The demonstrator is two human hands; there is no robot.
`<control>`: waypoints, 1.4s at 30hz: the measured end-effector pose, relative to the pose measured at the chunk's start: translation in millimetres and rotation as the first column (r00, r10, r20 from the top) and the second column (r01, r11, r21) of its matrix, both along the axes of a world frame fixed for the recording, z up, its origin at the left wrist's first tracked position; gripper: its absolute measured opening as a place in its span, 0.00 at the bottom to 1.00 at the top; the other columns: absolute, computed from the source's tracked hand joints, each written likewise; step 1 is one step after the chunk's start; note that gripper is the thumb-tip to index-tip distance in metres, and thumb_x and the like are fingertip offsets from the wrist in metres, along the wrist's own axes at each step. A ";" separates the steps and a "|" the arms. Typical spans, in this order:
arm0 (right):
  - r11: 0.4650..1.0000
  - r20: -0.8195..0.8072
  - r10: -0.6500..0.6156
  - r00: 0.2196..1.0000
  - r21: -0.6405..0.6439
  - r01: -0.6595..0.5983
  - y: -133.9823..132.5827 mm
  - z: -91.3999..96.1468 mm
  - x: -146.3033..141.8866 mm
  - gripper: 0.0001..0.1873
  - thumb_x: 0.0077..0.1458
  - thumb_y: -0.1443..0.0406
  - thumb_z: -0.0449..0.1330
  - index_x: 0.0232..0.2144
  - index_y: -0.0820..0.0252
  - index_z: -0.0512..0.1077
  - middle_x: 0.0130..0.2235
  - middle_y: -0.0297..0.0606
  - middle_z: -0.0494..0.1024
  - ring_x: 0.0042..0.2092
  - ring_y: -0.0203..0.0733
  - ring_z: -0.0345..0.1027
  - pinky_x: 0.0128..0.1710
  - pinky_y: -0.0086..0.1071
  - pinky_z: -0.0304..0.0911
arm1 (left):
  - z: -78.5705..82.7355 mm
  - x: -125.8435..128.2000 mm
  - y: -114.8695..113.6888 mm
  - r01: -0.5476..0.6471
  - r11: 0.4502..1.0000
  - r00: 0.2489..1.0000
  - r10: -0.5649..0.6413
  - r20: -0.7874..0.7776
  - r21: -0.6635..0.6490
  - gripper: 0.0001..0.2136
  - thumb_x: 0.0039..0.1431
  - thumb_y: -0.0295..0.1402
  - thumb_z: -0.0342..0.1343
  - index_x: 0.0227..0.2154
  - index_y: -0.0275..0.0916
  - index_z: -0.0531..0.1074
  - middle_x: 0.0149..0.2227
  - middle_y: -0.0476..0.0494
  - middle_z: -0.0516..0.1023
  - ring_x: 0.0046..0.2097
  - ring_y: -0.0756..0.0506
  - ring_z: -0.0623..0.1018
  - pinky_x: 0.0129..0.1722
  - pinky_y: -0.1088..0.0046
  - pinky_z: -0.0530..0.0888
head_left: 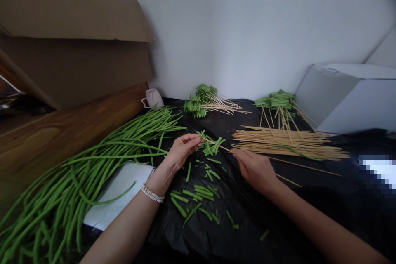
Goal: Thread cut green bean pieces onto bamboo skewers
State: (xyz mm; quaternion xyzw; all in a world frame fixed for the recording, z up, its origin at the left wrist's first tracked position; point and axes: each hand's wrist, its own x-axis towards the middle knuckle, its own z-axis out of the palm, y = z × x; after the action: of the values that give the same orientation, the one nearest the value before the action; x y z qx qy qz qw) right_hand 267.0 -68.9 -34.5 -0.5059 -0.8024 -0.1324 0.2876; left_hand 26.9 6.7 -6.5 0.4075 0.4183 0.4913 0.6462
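Observation:
My right hand grips a thin wooden skewer, which slants up to the left. At its far end my left hand, with a beaded bracelet on the wrist, pinches a short green bean piece against the skewer tip. Whether the tip has gone through the bean is too small to tell. Just beyond the fingers lies a small heap of cut bean pieces. More loose cut pieces are scattered nearer to me on the black plastic sheet.
Long whole green beans pile up on the left, partly over a white sheet. Bare skewers lie on the right. Behind are bean-loaded skewers, another loaded bunch, a mug, a cardboard box and a white box.

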 end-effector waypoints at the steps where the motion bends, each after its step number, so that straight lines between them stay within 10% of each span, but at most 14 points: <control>1: 1.000 -0.005 0.007 1.000 0.002 -0.007 -0.1 0.0 0.0 0.15 0.62 0.68 0.48 0.45 0.59 0.72 0.38 0.39 0.80 0.36 0.37 0.73 0.36 0.27 0.64 | -0.2 -1.0 0.5 0.015 0.999 1.000 -0.014 0.028 -0.032 0.13 0.41 0.30 0.71 0.31 0.33 0.78 0.33 0.41 0.81 0.33 0.51 0.77 0.34 0.79 0.73; 10: 0.998 0.002 0.051 0.999 0.037 -0.051 -1.4 -0.7 0.0 0.16 0.61 0.70 0.48 0.46 0.61 0.73 0.39 0.40 0.80 0.36 0.36 0.73 0.37 0.27 0.65 | -3.6 -3.2 2.1 0.176 0.964 0.971 -0.136 0.198 -0.201 0.07 0.47 0.21 0.65 0.31 0.31 0.78 0.32 0.42 0.79 0.30 0.54 0.76 0.28 0.83 0.73; 42: 0.996 -0.022 0.076 0.997 0.047 -0.075 1.5 -0.6 -0.6 0.16 0.62 0.69 0.48 0.46 0.60 0.72 0.38 0.40 0.80 0.37 0.36 0.73 0.37 0.26 0.65 | -3.4 5.0 -6.0 0.188 0.979 0.958 -0.164 -0.237 0.079 0.14 0.43 0.39 0.68 0.30 0.36 0.80 0.30 0.43 0.79 0.29 0.51 0.72 0.31 0.75 0.67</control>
State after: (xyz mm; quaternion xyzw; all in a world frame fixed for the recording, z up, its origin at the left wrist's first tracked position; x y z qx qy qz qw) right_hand 266.4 -67.4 -35.1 -0.4700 -0.8142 -0.1337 0.3136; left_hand 31.9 0.8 -9.9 0.5290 0.4267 0.4019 0.6136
